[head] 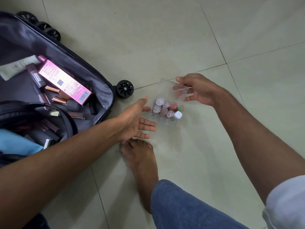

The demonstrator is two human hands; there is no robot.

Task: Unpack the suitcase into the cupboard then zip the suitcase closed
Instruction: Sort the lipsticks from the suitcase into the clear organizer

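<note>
An open dark suitcase point(102, 75) lies on the floor at the left, with a pink box point(64, 80), a white tube point(15, 66) and several lipsticks inside. On the tiles beside it stands a clear plastic organiser point(166, 90) holding several small nail polish bottles point(166, 109). My right hand point(198, 90) pinches the organiser's far upper edge. My left hand point(137, 118) is just left of the organiser, palm up and fingers straight, holding nothing.
A black bag with a curved handle point(49, 116) and a blue cloth point(16, 142) lie in the suitcase's near part. Black suitcase wheels point(125, 88) stick out towards the organiser. My bare foot point(140, 161) and a jeans leg point(181, 207) are on the pale floor tiles.
</note>
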